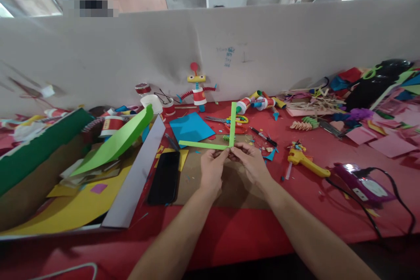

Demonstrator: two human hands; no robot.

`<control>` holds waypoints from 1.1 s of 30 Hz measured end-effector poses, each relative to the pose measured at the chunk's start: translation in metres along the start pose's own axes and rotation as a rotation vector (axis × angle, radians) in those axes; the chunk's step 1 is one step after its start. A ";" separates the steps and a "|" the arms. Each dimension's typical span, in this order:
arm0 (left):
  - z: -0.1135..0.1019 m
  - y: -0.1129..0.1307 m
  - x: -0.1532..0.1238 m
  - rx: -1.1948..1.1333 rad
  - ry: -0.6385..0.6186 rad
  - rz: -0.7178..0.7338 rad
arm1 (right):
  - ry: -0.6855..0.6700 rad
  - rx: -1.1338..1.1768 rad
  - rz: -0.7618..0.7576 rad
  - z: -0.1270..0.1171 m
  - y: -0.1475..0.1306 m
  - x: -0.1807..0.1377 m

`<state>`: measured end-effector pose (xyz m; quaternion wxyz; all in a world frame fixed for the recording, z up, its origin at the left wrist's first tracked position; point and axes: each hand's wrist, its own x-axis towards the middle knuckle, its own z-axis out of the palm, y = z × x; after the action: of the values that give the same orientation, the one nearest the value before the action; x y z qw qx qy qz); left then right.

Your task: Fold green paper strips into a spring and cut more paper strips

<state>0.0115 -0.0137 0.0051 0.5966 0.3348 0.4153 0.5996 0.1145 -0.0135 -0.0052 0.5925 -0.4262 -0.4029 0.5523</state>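
Two green paper strips meet at a right angle above a brown cardboard sheet [197, 183]. One strip [201, 145] runs out to the left and the other strip [232, 122] points away from me. My left hand [211, 170] and my right hand [251, 162] both pinch the corner where the strips join, fingertips close together. A blue paper sheet [190, 127] lies just beyond the strips, and scissors [226, 119] with yellow handles lie behind the far strip.
A black phone [165, 177] lies left of my hands. A box [65, 175] of coloured paper sits at the left. A yellow glue gun [306, 162] and a purple device [361, 183] with a black cable lie at the right. Paper robots [198, 87] stand by the white partition.
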 end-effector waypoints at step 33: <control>-0.004 0.000 0.006 -0.224 -0.074 -0.220 | 0.051 -0.022 -0.038 0.000 0.000 0.001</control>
<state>0.0076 -0.0077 0.0023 0.7074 0.2403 0.3576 0.5604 0.1148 -0.0126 -0.0047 0.6083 -0.4388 -0.4015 0.5255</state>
